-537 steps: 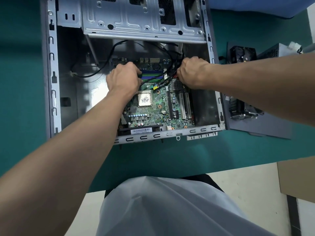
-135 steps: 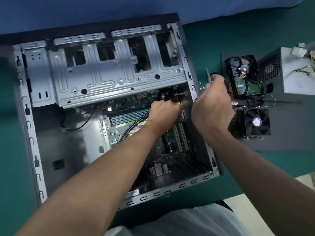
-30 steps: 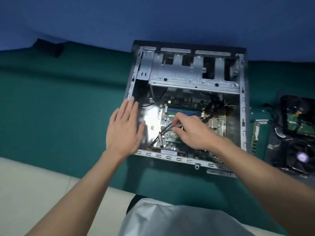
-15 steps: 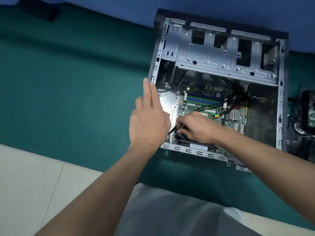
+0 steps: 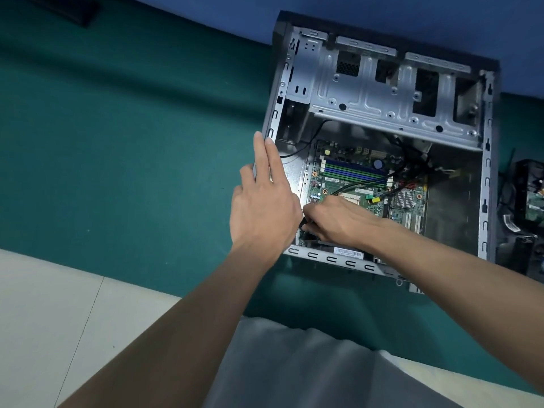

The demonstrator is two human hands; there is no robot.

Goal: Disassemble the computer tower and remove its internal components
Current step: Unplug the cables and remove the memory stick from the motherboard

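Note:
The computer tower [image 5: 379, 92] lies open on its side on the green mat, with its drive cage at the far end. The green motherboard [image 5: 353, 178] sits in the bottom, and black cables [image 5: 356, 184] run across it. My left hand [image 5: 262, 207] rests flat against the case's left wall with its fingers straight. My right hand [image 5: 338, 219] reaches inside to the board's near left corner. Its fingers are curled around a black cable end, which they partly hide.
Removed parts, a fan and a drive with wires [image 5: 527, 201], lie on the mat right of the case. A dark object [image 5: 79, 13] sits at the far left. The green mat [image 5: 117, 142] stretches left of the tower, and the pale table edge [image 5: 59, 304] is near me.
The view has shifted, so the case sits further right. My left hand has slid a little up the left wall. My right hand stays at the board's near left corner.

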